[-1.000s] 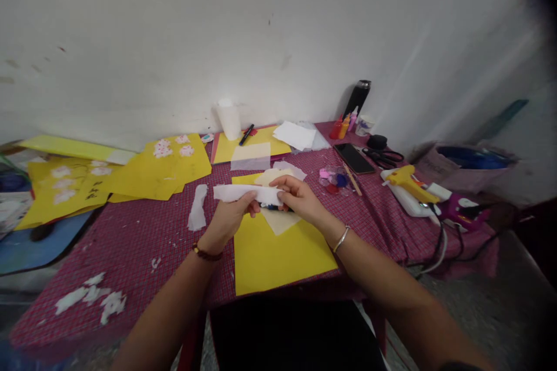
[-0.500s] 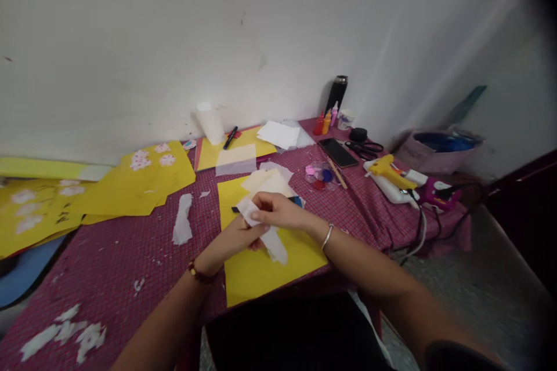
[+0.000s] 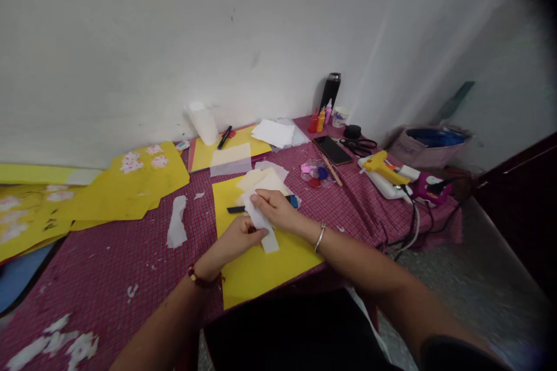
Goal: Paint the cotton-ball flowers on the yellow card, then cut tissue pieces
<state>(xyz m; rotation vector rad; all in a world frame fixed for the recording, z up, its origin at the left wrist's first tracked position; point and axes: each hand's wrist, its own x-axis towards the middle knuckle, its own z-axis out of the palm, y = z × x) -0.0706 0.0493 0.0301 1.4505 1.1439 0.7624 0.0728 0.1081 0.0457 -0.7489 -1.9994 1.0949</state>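
A narrow strip of white tissue paper [image 3: 261,219] is held between my two hands, over a yellow sheet of card [image 3: 248,278]. My left hand [image 3: 237,237] pinches the strip near its lower part. Higher up, my right hand [image 3: 274,208] grips it between thumb and fingers. Under and behind the hands lie loose pale paper pieces [image 3: 272,177] and a dark tool with a blue end [image 3: 294,202], partly covered; its kind cannot be made out.
Yellow cards with pink-white blossoms [image 3: 150,179] lie at left, near torn paper scraps [image 3: 56,342]. Behind are a paper roll [image 3: 202,123] and a marker [image 3: 224,137]. To the right are a phone [image 3: 333,151], scissors [image 3: 359,146], paint bottles [image 3: 321,120] and a yellow glue gun [image 3: 385,168].
The tissue strip has turned and straightened between my hands. My right hand has shifted up along it, and my left hand has drawn slightly left and down. The view has shifted slightly.
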